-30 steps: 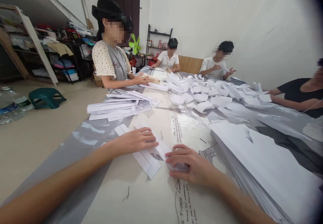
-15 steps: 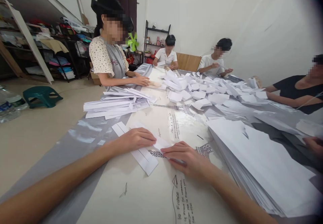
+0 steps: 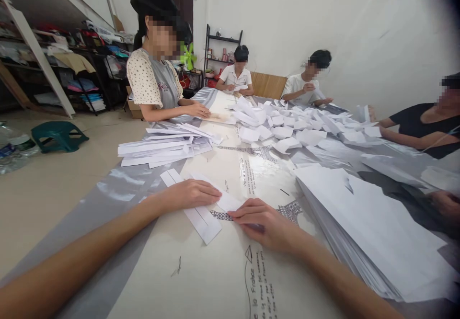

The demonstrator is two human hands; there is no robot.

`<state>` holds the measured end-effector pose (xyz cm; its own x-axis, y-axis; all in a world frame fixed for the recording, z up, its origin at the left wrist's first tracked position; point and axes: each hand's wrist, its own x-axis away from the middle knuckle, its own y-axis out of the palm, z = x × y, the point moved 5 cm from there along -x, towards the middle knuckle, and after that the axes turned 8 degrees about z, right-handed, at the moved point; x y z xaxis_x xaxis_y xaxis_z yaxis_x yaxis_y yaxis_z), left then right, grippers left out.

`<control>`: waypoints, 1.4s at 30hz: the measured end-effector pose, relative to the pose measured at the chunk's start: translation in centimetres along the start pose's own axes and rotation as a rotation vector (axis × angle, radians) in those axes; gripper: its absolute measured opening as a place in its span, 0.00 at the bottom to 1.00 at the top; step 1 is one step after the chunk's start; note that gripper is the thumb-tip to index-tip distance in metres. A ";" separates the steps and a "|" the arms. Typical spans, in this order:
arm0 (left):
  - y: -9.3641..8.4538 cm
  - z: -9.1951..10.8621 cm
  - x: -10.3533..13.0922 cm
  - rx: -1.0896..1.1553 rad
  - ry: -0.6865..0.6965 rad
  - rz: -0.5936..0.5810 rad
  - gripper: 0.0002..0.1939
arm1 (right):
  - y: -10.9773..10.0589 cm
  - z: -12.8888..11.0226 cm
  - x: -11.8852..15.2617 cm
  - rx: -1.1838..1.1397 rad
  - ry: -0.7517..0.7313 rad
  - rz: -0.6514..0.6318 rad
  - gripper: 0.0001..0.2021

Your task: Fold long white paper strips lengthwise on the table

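A narrow white paper strip (image 3: 227, 201) lies slantwise on the printed table cover (image 3: 187, 280). My left hand (image 3: 192, 194) rests on it, fingers together, pressing its left part. Its right end is pinched between the thumb and fingers of my right hand (image 3: 257, 221). Partly under my left hand is another folded white strip (image 3: 204, 223) with a dark slit along it. Beyond my left hand lies a pile of folded white strips (image 3: 165, 147).
A stack of large white sheets (image 3: 362, 223) stands at the right. Many folded white paper pieces (image 3: 287, 130) cover the far table. Several people sit or stand around it. A green stool (image 3: 59, 136) is on the floor at left.
The view has shifted slightly. Both hands stay on the strip, nearly unmoved. At the far side, a person in white has raised a piece of paper.
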<state>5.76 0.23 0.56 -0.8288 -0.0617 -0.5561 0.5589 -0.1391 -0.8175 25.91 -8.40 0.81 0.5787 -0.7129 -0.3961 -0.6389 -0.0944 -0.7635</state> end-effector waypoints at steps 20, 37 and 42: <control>-0.3 -0.4 0.9 0.089 -0.031 0.044 0.12 | 0.3 0.5 0.1 -0.124 0.028 0.011 0.12; -0.1 -0.5 1.1 0.080 -0.034 -0.012 0.15 | 1.7 0.3 -1.3 0.173 0.021 -0.080 0.28; -0.1 -1.4 1.6 0.174 -0.162 0.023 0.15 | 1.5 0.0 -1.6 0.141 0.022 -0.032 0.22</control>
<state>4.43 1.54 -0.42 -0.8171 -0.2227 -0.5317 0.5764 -0.3032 -0.7588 24.04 -7.40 0.34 0.5853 -0.7263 -0.3604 -0.5420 -0.0199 -0.8402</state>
